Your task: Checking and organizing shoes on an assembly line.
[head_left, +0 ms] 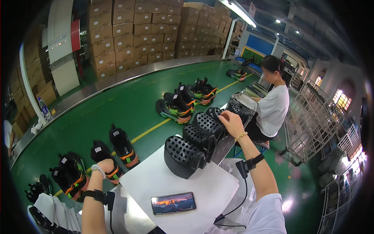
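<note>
My left hand (105, 167) is at a black sneaker (102, 151) with orange and green trim on the green conveyor surface. Its fingers are closed against the shoe's side and partly hidden by it. To the right, my right hand (232, 123) reaches to the far end of a row of black perforated clog-like pieces, its fingers bent onto the rim of a small piece (215, 113). The nearest clog-like piece (183, 153) rests on a white sheet (156, 175), with others lined up behind it.
A phone (173, 203) lies on the white sheet. More sneakers stand on the green conveyor (105, 111), in groups to the left (70, 175) and farther along (175, 107). A person in a white shirt (274, 107) sits beyond the row. Wire racks (311, 121) stand at right, stacked cartons (132, 35) behind.
</note>
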Action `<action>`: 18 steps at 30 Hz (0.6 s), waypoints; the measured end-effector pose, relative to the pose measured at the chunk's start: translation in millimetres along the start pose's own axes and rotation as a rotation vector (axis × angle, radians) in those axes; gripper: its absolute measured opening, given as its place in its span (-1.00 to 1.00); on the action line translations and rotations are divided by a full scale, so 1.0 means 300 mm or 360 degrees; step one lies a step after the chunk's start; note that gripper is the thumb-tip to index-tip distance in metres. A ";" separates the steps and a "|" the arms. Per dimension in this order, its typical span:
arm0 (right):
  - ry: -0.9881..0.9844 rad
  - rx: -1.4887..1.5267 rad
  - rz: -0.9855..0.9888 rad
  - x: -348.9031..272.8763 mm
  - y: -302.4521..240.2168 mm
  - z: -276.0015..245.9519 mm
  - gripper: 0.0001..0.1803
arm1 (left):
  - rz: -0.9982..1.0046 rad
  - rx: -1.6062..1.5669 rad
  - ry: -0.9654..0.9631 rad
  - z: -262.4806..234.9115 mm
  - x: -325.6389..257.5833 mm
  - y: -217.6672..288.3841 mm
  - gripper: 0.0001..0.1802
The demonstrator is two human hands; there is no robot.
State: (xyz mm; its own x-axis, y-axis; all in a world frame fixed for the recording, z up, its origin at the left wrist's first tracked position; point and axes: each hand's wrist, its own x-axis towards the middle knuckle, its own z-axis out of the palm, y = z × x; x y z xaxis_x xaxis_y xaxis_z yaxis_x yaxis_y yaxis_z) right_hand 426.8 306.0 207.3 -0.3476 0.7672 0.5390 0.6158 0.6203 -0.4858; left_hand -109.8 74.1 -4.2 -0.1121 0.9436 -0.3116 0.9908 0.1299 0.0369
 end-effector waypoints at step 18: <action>0.0056 -0.0256 0.0100 -0.060 -0.222 -0.169 -0.28 | -0.0448 0.0238 0.0903 -0.341 -0.321 0.371 -0.78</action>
State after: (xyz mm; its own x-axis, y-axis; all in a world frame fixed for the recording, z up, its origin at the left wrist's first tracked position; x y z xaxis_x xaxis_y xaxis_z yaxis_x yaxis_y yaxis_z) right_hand 428.0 242.5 265.0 -0.2814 0.7958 0.5363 0.7417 0.5349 -0.4046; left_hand 3.7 28.8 127.1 -0.3508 0.8992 0.2615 0.9130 0.3906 -0.1182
